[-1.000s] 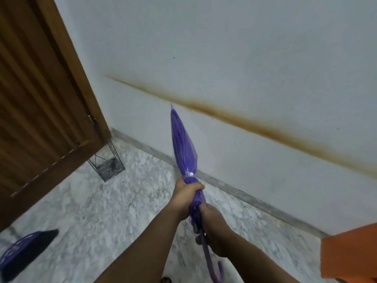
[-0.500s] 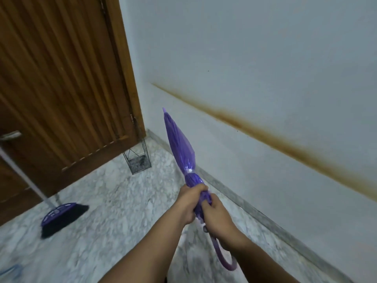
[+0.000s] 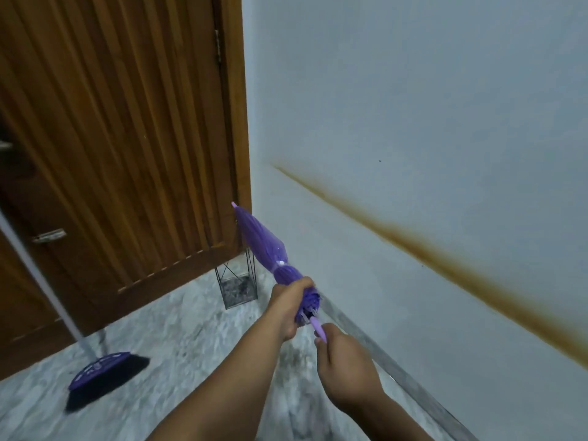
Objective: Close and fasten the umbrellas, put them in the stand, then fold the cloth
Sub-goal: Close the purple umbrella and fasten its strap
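Two hands: both grip one closed purple umbrella [image 3: 266, 249], held in the air above the floor [image 3: 178, 351].
Left hand [image 3: 288, 308]: fingers curled round the bunched lower end of the canopy, just below the fastened strap with its white snap.
Right hand [image 3: 345, 366]: fingers closed round the pale purple shaft just below the canopy; the handle itself is hidden.
Umbrella: tilted, its tip pointing up and left toward the edge of the wooden door [image 3: 127, 138].
Stand [image 3: 237, 281]: a dark wire frame on the floor in the corner where door and white wall [image 3: 413, 106] meet, beyond the umbrella.
Broom [image 3: 105, 375]: purple head with dark bristles on the floor at the left, its pale pole leaning up past the door.
Wall: carries a long brown streak.
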